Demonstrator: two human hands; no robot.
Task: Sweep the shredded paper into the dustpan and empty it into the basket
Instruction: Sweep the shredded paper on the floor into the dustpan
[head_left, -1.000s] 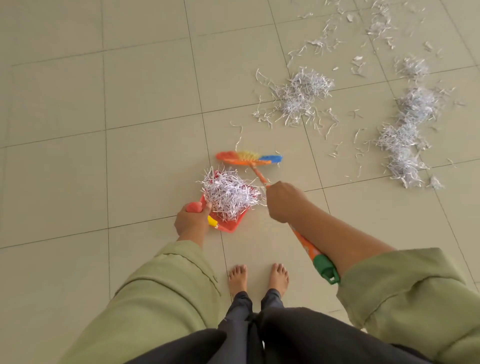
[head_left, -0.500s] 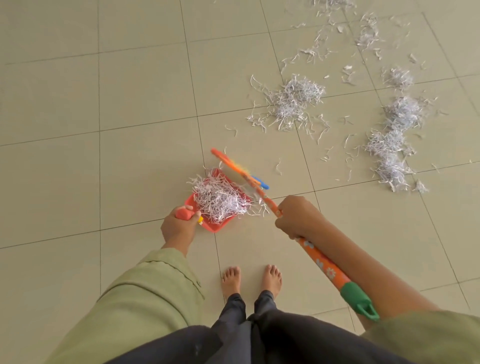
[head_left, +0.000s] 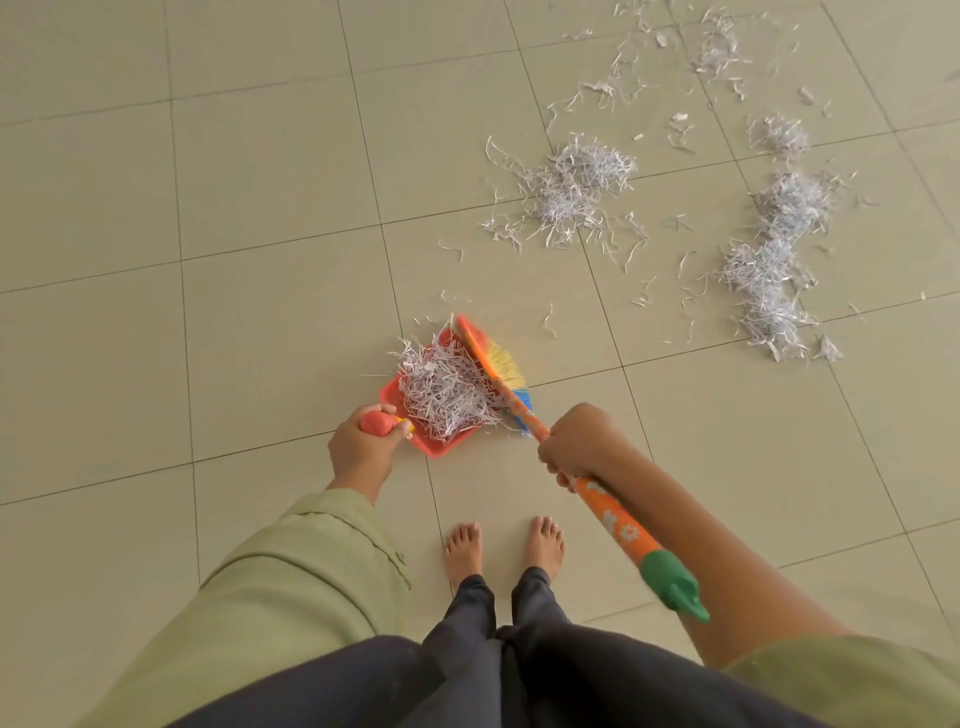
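A red dustpan (head_left: 435, 448) lies on the tiled floor in front of my feet, heaped with shredded paper (head_left: 444, 387). My left hand (head_left: 363, 451) grips its red handle. My right hand (head_left: 579, 442) grips the orange stick of a small broom (head_left: 497, 370), whose multicoloured bristles lie against the right side of the pan's heap. More shredded paper lies on the floor: one pile (head_left: 574, 189) further off at the centre right, a long pile (head_left: 776, 265) at the right. No basket is in view.
Loose paper strips (head_left: 719, 49) are scattered at the far right top. My bare feet (head_left: 503, 545) stand just behind the dustpan. The broom's green handle end (head_left: 672, 584) sticks out under my right forearm. Bare tiles (head_left: 208, 208) stretch to the left.
The broom head has swung from beyond the pan to lie along the pan's right side against the heap. The dustpan has turned a little, and my right hand has slid along the stick.
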